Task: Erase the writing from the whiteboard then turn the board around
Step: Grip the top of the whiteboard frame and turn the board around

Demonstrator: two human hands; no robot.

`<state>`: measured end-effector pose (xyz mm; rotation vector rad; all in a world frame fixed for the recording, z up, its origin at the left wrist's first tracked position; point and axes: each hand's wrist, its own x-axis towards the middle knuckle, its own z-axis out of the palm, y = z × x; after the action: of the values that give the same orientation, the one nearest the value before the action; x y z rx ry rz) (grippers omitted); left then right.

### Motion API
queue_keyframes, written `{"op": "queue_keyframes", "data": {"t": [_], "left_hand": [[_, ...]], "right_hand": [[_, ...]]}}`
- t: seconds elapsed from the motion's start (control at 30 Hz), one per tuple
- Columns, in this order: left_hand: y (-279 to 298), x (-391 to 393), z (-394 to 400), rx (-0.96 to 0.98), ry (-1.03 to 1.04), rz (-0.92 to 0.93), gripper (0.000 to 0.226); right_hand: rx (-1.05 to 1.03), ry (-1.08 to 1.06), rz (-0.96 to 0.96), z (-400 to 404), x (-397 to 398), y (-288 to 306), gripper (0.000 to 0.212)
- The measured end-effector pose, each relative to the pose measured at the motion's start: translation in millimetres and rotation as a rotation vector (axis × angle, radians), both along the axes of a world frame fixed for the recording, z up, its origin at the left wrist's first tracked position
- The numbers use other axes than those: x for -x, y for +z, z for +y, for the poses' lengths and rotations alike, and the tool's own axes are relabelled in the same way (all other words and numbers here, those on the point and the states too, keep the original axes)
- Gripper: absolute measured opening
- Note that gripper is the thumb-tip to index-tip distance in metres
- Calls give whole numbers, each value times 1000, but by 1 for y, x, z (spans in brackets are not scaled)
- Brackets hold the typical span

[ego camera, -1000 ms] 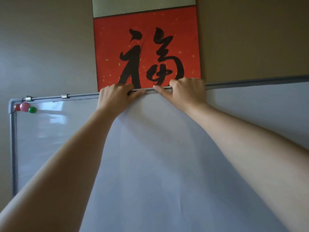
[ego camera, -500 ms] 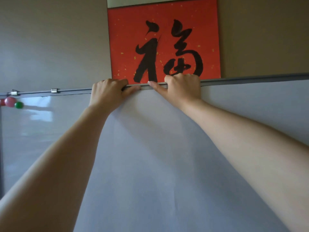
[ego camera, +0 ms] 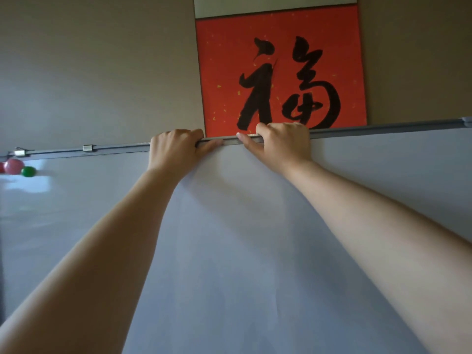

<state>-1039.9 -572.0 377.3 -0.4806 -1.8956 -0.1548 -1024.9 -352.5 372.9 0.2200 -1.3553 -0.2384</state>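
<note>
We reach both arms up, left hand (ego camera: 176, 146) and right hand (ego camera: 283, 141) side by side, fingers curled over, thumbs pointing inward.

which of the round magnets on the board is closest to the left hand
The green magnet. It sits right of the pink magnet and the red one at the picture's edge, so it lies nearest the left hand gripping the top rail.

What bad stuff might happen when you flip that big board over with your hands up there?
Both the left hand and the right hand grip the whiteboard close together at the middle of its top edge, so it may swing unevenly. The red scroll hangs right behind that edge and might get knocked or scraped. The pink magnet and green magnet near the corner might slide off as the board tips.
</note>
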Motion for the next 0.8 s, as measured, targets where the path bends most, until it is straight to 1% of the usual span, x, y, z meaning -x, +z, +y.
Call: {"op": "queue_keyframes", "data": {"t": [0.2,0.33,0.43,0.7,0.8], "left_hand": [[0,14,-38,7,6,55,65],[1,20,-50,15,11,33,56],[3,25,-60,22,41,26,55],[1,35,-110,18,113,30,57],[1,37,-127,4,127,0,56]], "right_hand": [[9,-23,20,-39,7,4,58],[-3,-13,18,-52,16,5,57],[8,7,17,-62,25,5,57],[11,114,-55,-113,47,6,59],[20,102,-157,-129,49,4,60]]}}
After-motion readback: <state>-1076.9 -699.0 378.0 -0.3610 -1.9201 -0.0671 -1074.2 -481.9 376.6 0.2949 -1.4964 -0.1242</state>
